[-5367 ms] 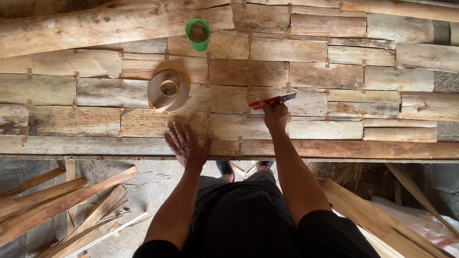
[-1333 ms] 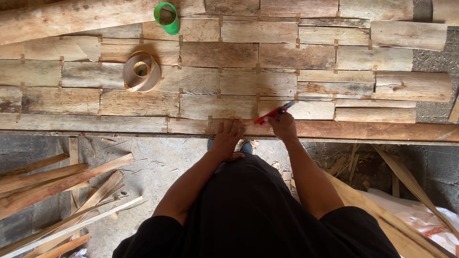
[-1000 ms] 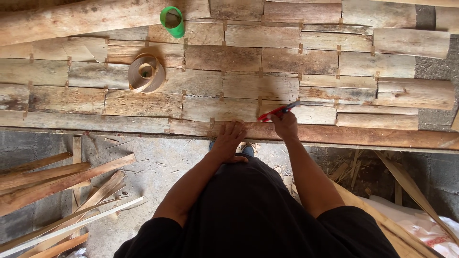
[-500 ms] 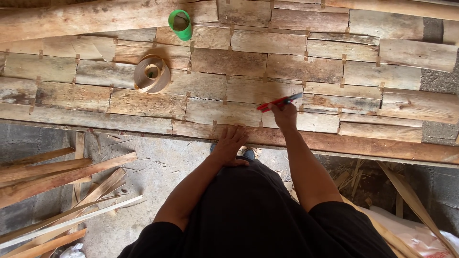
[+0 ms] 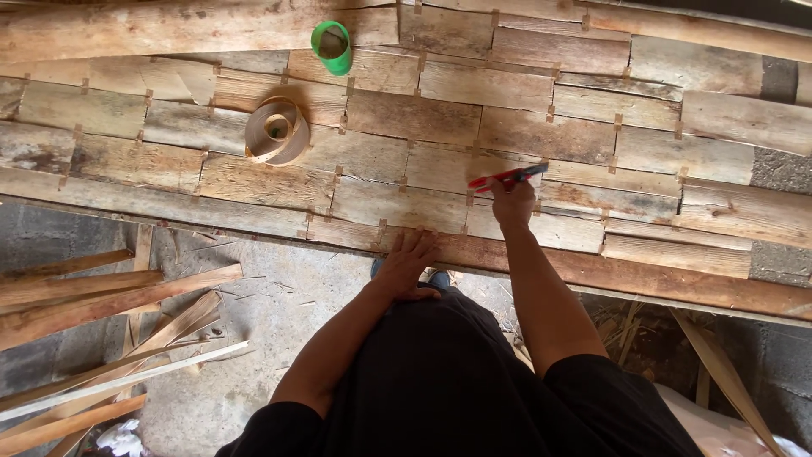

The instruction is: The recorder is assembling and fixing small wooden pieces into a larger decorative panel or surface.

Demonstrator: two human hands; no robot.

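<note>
Right hand (image 5: 512, 203): closed around the rear half of a red pen (image 5: 507, 177); the tip end sticks out to the right of the fist, the red barrel to the left.
Pen, position: lying almost level, just above the knuckles, over a seam between two planks of the wooden panel (image 5: 406, 161); whether the tip touches the wood cannot be told.
Pen, handling: judged light, stiff and smooth; best held near the tip end for control, since a grip far back would let it wobble.
Left hand (image 5: 408, 264): flat and open, fingers spread, holding nothing; palm pressed on the near edge board (image 5: 643, 279), below and left of the pen grip.
Panel: rows of short weathered planks joined with small pegs or clips; judged heavy and rigid, rough-faced, likely splintery.
Roll of strip (image 5: 276, 130): tan coil lying on the planks, well to the left of the grip and farther out.
Green cup (image 5: 331, 46): standing on the panel, far beyond the grip, up and to the left.
Loose slats (image 5: 110, 296): piled on the concrete floor, down and far left of both hands.
</note>
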